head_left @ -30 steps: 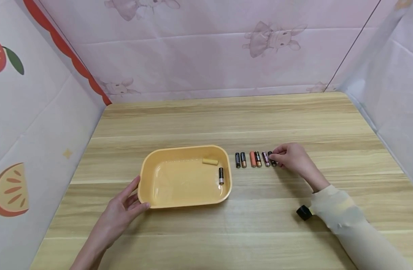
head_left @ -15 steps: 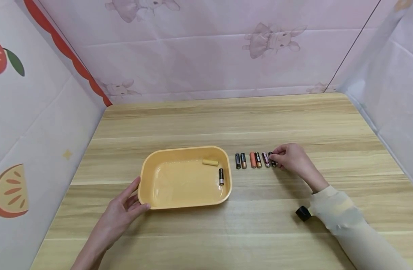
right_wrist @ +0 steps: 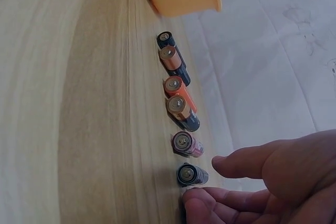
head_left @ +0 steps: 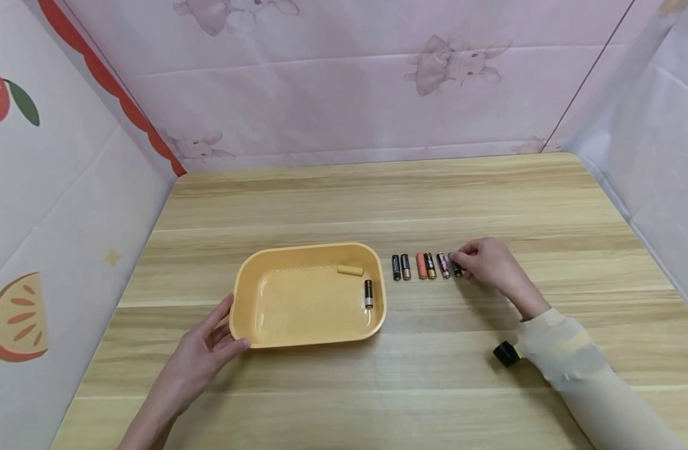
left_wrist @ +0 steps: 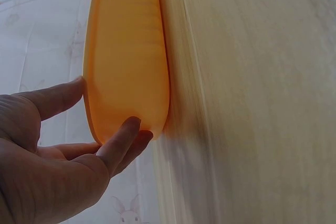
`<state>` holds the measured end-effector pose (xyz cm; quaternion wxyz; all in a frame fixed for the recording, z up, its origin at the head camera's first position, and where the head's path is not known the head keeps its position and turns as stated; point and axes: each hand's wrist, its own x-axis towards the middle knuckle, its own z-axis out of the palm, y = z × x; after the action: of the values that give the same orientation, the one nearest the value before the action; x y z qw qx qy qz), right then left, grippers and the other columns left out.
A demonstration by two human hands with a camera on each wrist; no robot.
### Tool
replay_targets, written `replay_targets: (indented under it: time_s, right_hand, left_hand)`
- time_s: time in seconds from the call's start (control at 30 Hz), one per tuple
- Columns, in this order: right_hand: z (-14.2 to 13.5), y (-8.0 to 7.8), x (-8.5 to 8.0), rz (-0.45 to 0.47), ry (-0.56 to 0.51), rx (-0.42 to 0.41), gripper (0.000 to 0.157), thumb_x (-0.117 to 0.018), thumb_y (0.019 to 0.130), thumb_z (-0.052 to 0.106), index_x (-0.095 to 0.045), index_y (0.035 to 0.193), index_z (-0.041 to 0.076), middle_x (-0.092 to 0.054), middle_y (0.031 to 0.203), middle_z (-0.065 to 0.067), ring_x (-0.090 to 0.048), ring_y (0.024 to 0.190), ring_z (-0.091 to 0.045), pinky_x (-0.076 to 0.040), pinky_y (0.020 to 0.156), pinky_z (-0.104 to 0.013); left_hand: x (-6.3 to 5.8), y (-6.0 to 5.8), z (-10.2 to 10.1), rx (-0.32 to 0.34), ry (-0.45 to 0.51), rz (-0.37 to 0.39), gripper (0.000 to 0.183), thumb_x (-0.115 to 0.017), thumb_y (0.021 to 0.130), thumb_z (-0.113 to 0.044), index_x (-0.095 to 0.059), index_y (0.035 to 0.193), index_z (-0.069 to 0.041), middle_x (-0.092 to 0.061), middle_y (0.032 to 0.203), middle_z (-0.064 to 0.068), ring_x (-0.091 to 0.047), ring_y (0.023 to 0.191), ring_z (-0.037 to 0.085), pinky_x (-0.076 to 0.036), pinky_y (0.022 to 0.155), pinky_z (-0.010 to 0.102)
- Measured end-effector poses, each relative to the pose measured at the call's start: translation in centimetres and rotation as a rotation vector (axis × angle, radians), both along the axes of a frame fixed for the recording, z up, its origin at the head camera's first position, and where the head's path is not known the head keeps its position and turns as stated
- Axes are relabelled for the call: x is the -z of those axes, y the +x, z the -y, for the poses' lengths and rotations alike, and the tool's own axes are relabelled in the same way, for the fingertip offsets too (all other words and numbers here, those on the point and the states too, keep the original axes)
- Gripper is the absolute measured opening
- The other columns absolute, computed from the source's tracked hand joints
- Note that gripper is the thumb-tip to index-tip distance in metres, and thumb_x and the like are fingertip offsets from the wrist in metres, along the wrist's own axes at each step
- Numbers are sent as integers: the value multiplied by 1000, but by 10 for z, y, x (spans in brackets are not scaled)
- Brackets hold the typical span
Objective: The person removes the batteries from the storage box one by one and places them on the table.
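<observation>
A yellow plastic tray [head_left: 307, 342] sits on the table, a yellow battery [head_left: 350, 270] and a black-and-silver one [head_left: 369, 294] lying inside it. My left hand [head_left: 200, 347] grips its left end, with fingers and thumb spread along the wall [left_wrist: 126, 61]. To the right of the tray, several batteries lie side by side in a row, among them an orange one [head_left: 421, 265] and a purplish one [head_left: 443, 265]. My right hand [head_left: 487, 265] is at the row's right end. Its fingers are beside the last dark battery [right_wrist: 192, 174]; its thumb appears apart from it.
The light wooden table [head_left: 434, 387] carries everything. A small black object [head_left: 506, 354] sticks out from the right sleeve [head_left: 569, 350]. Printed sheets hang behind the table [head_left: 333, 112] and along both sides.
The right thumb and fingers have shifted slightly at the last dark battery, which shows more now. The left hand and the tray have stayed put.
</observation>
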<state>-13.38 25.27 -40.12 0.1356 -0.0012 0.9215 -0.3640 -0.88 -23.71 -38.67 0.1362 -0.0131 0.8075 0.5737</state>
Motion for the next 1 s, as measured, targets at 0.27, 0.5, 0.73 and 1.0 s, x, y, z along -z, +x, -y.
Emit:
replay_targets:
  time_s: [0.27,0.5,0.73,1.0]
  right_hand:
    - [-2,1,-2,12,1,7,34,-63,104,24,-72,114,-7,-70,71,-5,-64,64,-17,-46,52,-25]
    - [-2,1,-12,-16,57,-42,39,-62,104,29,-71,119,-6,-73,85,-11,-62,73,-21,-48,60,-30]
    - [8,-3,-47,-51,-36,-97,43,-61,106,31,-66,127,-6,-71,105,-20,-69,89,-32,-62,75,-42]
    - [45,-7,-99,-103,-117,-168,42,-60,106,37,-68,130,3,-70,115,-15,-69,95,-27,-61,85,-44]
  left_hand:
    - [0,0,1,-3,-6,-1,91,-73,96,-3,-15,165,-5,-31,162,28,-46,138,35,-53,97,18]
    - [0,0,1,3,-11,-10,90,-73,96,-3,-15,165,-4,-32,161,28,-47,137,34,-54,97,18]
    - [1,1,2,6,-5,-12,91,-74,96,-5,-15,165,-4,-30,162,27,-45,138,35,-53,98,18]
    - [-1,1,1,0,-5,-6,91,-75,96,-7,-16,165,-6,-33,162,27,-45,139,36,-52,98,19]
